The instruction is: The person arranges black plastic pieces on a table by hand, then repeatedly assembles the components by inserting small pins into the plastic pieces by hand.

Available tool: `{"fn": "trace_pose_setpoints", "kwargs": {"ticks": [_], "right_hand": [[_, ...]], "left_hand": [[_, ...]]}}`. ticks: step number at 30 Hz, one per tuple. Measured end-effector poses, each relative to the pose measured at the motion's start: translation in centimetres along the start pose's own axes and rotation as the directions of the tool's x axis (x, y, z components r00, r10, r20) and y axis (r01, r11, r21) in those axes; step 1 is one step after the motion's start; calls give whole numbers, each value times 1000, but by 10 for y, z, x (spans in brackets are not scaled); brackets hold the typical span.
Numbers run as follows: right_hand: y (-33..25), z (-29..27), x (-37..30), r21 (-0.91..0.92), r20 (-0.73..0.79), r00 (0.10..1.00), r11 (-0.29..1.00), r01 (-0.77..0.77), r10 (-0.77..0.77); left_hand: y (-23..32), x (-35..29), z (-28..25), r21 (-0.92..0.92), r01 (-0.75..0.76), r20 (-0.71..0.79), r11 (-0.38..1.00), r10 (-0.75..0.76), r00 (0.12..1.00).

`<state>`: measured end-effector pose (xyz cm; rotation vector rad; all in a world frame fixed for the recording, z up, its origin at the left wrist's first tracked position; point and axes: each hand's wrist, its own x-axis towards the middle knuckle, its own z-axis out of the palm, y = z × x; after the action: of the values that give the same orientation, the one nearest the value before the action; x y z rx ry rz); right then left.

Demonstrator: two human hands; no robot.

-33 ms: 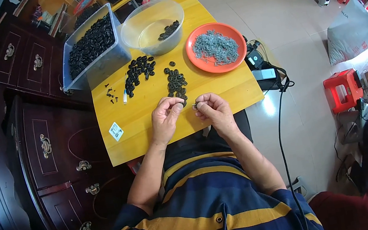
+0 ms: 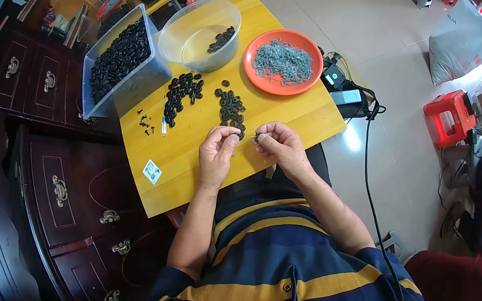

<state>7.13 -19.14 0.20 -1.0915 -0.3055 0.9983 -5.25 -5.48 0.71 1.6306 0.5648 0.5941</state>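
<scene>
My left hand (image 2: 216,152) is closed in a pinch, thumb against forefinger, on a small black oval piece at the near end of a loose heap of black oval pieces (image 2: 230,110). Just to its right, my right hand (image 2: 281,146) pinches another small dark piece (image 2: 258,137), with a pale glint at its left side. Its finer shape is hidden by the fingers. Left of the heap lies a second group of black oval pieces (image 2: 183,90), beside a thin white-and-blue stick (image 2: 163,126). A few small dark screw-like bits (image 2: 145,123) are scattered farther left.
On the yellow table (image 2: 190,186) stand an orange-red plate (image 2: 252,74) of thin silvery metal parts, a clear round tub (image 2: 174,54) holding some black pieces, and a blue-tinted bin (image 2: 137,82) full of them. Dark drawers (image 2: 73,194) flank the left; a black cable (image 2: 370,193) hangs right.
</scene>
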Motion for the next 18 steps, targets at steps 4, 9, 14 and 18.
{"fn": "trace_pose_setpoints", "kwargs": {"ticks": [4, 9, 14, 18], "right_hand": [[0, 1, -1, -1, 4, 1000, 1000, -9, 9], [4, 0, 1, -21, 9, 1000, 999, 27, -27], [8, -2, 3, -59, -2, 998, 997, 59, -59], [6, 1, 2, -68, -4, 998, 996, 56, -57]], "left_hand": [[-2, -1, 0, -160, 151, 44, 975, -146, 988], [3, -1, 4, -167, 119, 47, 979, -112, 993], [9, -2, 6, -157, 112, 64, 981, -103, 993], [9, -4, 8, -117, 103, 80, 988, -94, 992]]}}
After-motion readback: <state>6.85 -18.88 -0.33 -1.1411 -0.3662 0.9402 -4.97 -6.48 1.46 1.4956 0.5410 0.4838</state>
